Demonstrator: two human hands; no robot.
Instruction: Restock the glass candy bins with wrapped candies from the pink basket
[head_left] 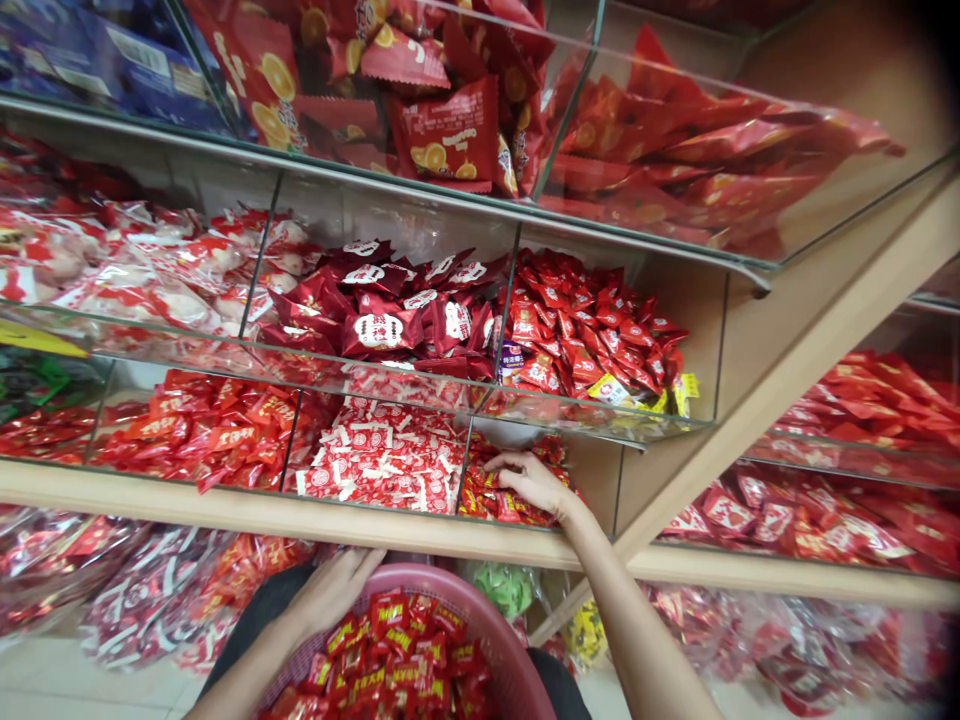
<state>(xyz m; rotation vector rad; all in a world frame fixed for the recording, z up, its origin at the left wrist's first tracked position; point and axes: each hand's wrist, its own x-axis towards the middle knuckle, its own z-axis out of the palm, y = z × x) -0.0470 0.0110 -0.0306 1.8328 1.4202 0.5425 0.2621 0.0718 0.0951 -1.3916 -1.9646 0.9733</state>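
My right hand (531, 482) reaches into the lower right shelf compartment, over small red-and-yellow wrapped candies (510, 508). Its fingers are curved and apart, touching the top of the pile; no candy shows in them. Below the shelf stands a pink plastic basket (491, 598), holding many red-and-yellow wrapped candies (405, 660). My left hand (334, 592) lies at the basket's left rim with fingers stretched out, their tips near the wooden shelf edge (420, 535). Whether its underside presses on the rim is hidden.
Glass dividers part the shelves. White-and-red candies (382, 455) fill the neighbouring compartment, dark red packets (382, 320) and red candies (592, 330) the tier above. A slanted wooden post (795, 370) stands right of my arm. Bagged candies (142, 595) lie on the floor.
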